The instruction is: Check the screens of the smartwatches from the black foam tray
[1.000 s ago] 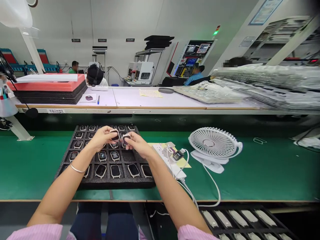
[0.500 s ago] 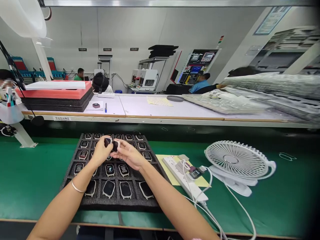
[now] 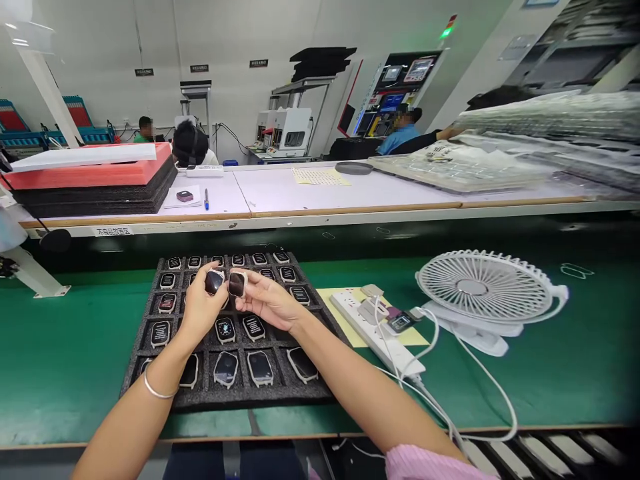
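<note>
My left hand [image 3: 203,303] is closed on a smartwatch [image 3: 214,282] with a dark screen and a pale case. In my right hand [image 3: 270,301], fingers pinch a second smartwatch [image 3: 237,284], its screen dark too. The two watches are side by side, a small gap between them. Both hands are above a black foam tray [image 3: 235,399], whose compartments hold several more watches. One watch in the tray [image 3: 225,329] has a lit face, and others show lines of text. My hands and forearms hide part of the tray.
Right of the tray, a white power strip [image 3: 375,333] with plugged-in chargers lies on yellow paper. Beyond it stands a white fan [image 3: 473,288], its cable trailing forward. A raised shelf [image 3: 280,193] runs behind, carrying red and black foam [image 3: 90,190]. Co-workers sit farther back.
The camera view has shifted, so the shelf sits higher in the picture. Both watches stay in my hands over the tray, and their dark screens now face me more fully.
</note>
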Demonstrator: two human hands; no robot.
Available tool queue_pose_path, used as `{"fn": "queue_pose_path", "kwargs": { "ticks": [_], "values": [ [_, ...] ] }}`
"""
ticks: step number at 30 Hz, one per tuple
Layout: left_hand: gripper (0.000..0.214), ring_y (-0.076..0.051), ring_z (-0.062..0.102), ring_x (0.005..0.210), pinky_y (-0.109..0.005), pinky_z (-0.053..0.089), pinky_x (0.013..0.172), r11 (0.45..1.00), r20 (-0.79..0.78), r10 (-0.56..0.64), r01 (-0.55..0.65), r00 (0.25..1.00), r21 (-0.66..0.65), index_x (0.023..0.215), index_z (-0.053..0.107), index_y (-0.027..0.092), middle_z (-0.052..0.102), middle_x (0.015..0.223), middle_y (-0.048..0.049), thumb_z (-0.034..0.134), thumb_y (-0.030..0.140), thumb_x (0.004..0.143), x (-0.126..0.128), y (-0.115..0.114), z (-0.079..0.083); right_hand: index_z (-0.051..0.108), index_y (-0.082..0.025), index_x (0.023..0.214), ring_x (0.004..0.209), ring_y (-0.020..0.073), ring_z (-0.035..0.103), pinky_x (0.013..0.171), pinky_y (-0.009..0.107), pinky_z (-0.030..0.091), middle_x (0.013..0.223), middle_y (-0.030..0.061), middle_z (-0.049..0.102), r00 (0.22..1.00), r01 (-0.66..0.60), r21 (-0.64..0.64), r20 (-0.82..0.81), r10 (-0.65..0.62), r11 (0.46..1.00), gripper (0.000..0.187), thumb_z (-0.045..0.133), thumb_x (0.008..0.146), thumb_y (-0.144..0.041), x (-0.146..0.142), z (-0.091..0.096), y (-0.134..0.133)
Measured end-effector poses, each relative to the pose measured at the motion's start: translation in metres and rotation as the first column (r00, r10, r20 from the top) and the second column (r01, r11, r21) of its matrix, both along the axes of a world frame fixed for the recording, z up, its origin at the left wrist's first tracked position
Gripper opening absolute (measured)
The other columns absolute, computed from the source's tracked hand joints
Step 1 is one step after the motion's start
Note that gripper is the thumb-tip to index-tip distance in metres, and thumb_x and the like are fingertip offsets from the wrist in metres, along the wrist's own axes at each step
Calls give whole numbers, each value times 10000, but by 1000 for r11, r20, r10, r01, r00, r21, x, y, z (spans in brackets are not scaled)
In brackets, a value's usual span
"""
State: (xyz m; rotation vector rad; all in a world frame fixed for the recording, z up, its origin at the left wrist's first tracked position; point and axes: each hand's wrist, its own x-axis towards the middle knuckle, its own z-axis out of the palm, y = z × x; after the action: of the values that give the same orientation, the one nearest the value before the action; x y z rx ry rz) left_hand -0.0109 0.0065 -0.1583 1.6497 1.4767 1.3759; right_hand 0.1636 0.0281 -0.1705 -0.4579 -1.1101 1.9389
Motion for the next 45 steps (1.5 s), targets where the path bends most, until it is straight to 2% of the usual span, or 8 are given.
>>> {"fn": "queue_pose_path", "kwargs": {
  "ticks": [5, 15, 23, 29, 33, 36, 40, 45],
  "values": [
    [463, -130, 556, 668, -256, 456, 637, 1000, 26, 8, -8, 1000, -8, 1219, 609, 170, 671, 910, -26, 632, 302, 775, 4, -4, 2, 674, -225, 1196, 655, 103, 631, 664, 260, 528, 939, 9, 720, 1000, -7, -16, -22, 7, 1000, 545, 879, 702, -332, 0, 0, 0],
    [479, -126, 536, 654, -248, 445, 642, 999, 43, 37, -36, 998, -14, 1201, 617, 166, 636, 836, -2, 603, 228, 726, 6, -8, 6, 662, -240, 1214, 651, 102, 564, 669, 276, 508, 1053, 46, 727, 1000, -6, 13, -13, 6, 1000, 532, 849, 727, -346, 3, 1, -1],
    [452, -153, 587, 768, -274, 472, 732, 999, 21, 45, -46, 999, 16, 1182, 610, 156, 669, 961, -45, 610, 266, 744, 6, -7, 5, 676, -242, 1185, 643, 103, 583, 665, 270, 505, 1032, 30, 722, 1000, -23, 35, -7, 23, 999, 503, 853, 727, -349, 2, 3, -4],
    [456, -154, 587, 742, -273, 472, 710, 1000, 30, 24, -24, 999, 12, 1191, 606, 162, 663, 904, -30, 621, 288, 753, 7, -8, 5, 666, -251, 1195, 659, 101, 597, 690, 276, 519, 1021, 20, 703, 1000, -8, 48, -2, 8, 999, 493, 837, 744, -354, 3, 4, -5],
    [447, -154, 611, 794, -273, 485, 746, 999, 23, 37, -38, 999, 35, 1183, 607, 158, 685, 1000, -52, 592, 214, 740, 7, -8, 3, 671, -244, 1183, 639, 103, 591, 676, 280, 516, 1042, 29, 718, 1000, 6, 49, -6, -6, 999, 493, 846, 736, -359, 2, 5, -6],
    [458, -141, 604, 761, -259, 485, 712, 998, 26, 45, -46, 999, 42, 1198, 606, 158, 686, 992, -45, 585, 207, 743, 6, -8, 1, 668, -229, 1195, 650, 106, 593, 670, 280, 518, 1054, 42, 725, 999, 25, 39, -33, -23, 999, 513, 854, 732, -348, 1, 4, -6],
    [470, -133, 583, 707, -253, 475, 665, 998, 23, 51, -52, 998, 46, 1215, 608, 157, 679, 933, -32, 588, 215, 749, 6, -8, 1, 677, -223, 1192, 660, 106, 613, 662, 272, 518, 1053, 45, 732, 997, 9, 36, -76, -6, 999, 490, 851, 746, -322, 0, 3, -5],
    [457, -146, 604, 752, -267, 487, 697, 997, 30, 53, -54, 998, 53, 1195, 611, 156, 692, 1006, -54, 588, 217, 743, 6, -8, 1, 688, -227, 1185, 648, 105, 627, 656, 265, 515, 1034, 43, 738, 997, -12, 62, -81, 17, 998, 454, 841, 765, -309, 1, 1, -5]
  ]
}}
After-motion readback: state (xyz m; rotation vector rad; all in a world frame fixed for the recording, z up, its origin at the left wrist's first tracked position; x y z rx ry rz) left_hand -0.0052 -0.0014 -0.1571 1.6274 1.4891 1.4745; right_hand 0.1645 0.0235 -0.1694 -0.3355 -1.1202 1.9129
